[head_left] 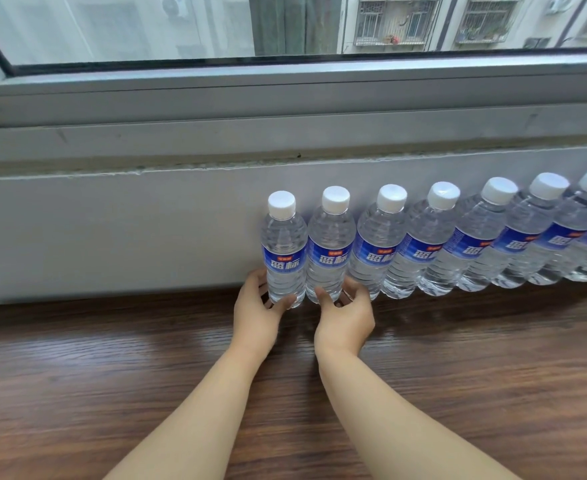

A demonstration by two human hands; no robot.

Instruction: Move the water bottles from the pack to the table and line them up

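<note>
I see seven water bottles (458,237) lined along the desk's (112,375) far edge, my left hand (255,313) gripping the endmost bottle (283,251), my right hand (345,317) its neighbour (330,247); the pack is out of view.

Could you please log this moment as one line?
left hand: grips end bottle | right hand: grips second bottle | row on table

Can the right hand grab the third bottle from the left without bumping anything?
Probably yes. The right hand holds the second bottle right beside the third bottle, whose front is uncovered, though neighbours crowd its sides.
</note>
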